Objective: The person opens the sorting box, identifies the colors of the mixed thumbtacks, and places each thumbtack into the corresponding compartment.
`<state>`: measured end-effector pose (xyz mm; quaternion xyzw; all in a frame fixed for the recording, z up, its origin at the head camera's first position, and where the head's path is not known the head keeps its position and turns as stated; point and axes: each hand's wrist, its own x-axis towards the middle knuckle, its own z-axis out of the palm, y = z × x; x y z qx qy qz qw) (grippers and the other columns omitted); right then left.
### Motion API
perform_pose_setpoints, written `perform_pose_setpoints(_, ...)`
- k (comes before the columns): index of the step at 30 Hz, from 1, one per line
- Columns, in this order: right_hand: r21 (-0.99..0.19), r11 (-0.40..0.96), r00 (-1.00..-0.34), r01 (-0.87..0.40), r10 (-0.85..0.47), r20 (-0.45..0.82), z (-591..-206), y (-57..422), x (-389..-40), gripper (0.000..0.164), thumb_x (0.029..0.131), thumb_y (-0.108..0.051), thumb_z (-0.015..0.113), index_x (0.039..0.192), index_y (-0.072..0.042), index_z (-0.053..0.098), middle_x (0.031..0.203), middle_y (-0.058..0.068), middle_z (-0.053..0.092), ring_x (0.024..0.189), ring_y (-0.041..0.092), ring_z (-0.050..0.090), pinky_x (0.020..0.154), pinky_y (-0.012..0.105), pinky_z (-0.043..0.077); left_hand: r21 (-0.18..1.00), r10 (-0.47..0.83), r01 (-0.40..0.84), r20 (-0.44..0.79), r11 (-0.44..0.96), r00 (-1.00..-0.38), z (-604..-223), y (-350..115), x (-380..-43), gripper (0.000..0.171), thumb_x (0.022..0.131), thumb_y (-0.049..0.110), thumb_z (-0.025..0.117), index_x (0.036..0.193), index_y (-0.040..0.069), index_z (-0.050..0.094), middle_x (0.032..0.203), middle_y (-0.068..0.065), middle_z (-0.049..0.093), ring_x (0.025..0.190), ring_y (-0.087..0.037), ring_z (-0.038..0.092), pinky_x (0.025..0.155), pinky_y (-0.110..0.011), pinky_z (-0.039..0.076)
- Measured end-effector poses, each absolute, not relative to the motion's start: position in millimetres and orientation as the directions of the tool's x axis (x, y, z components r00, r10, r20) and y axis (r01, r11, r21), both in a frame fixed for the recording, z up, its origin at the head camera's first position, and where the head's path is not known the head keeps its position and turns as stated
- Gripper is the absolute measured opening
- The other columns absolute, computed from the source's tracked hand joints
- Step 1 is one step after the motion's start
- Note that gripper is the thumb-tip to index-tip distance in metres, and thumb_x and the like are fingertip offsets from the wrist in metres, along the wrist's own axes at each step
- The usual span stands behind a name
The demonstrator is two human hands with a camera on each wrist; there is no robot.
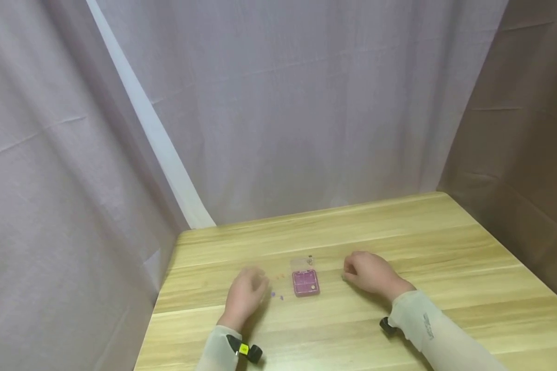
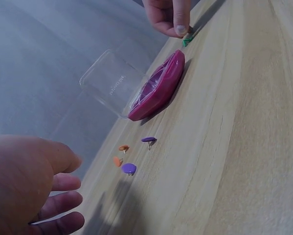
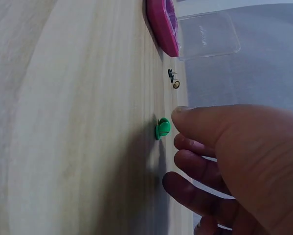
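Note:
A small magenta compartment box (image 1: 306, 289) sits on the table with its clear lid (image 2: 107, 83) open at the back. One pale gold piece (image 1: 313, 287) lies in its front right compartment. My left hand (image 1: 247, 291) hovers left of the box, fingers loosely bent and holding nothing. Just right of that hand lie purple thumbtacks (image 2: 129, 169) and orange thumbtacks (image 2: 123, 148). To the right of the box, my right hand (image 1: 371, 273) is low over the table, its thumb very near green thumbtacks (image 3: 162, 128). Whether it touches them I cannot tell.
Dark and gold-rimmed tacks (image 3: 173, 78) lie beyond the box, near its lid. The wood-grain table (image 1: 353, 335) runs back to grey curtains (image 1: 306, 129), which also hang at the left and right. Black wrist cameras (image 1: 388, 326) sit at both sleeves.

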<state>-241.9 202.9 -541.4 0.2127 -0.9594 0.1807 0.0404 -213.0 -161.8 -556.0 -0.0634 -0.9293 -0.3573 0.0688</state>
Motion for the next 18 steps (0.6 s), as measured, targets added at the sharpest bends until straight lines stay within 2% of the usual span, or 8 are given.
perform_pose_setpoints(7, -0.355, 0.845, -0.916, -0.4, -0.386, 0.112, -542.2, 203.3, -237.8, 0.02, 0.085, -0.031, 0.073, 0.071, -0.028, 0.06, 0.066, -0.013, 0.055, 0.059, 0.007, 0.048, 0.057, 0.03, 0.047, 0.661, 0.058, 0.163, 0.178, 0.732, -0.982, -556.0, -162.6, -213.4, 0.035, 0.091, 0.035, 0.066, 0.12, 0.015, 0.065, 0.113, -0.006, 0.067, 0.099, -0.021, 0.06, 0.09, -0.051, 0.054)
perform_pose_setpoints(18, -0.325, 0.852, -0.911, -0.411, -0.393, 0.121, -546.4, 203.5, -237.4, 0.021, 0.086, -0.029, 0.072, 0.07, -0.03, 0.059, 0.064, -0.014, 0.054, 0.058, 0.007, 0.048, 0.055, 0.029, 0.046, 0.661, 0.063, 0.164, 0.175, 0.732, -0.983, -555.7, -161.5, -212.9, 0.035, 0.091, 0.035, 0.066, 0.119, 0.015, 0.065, 0.116, -0.007, 0.066, 0.102, -0.022, 0.06, 0.092, -0.051, 0.053)
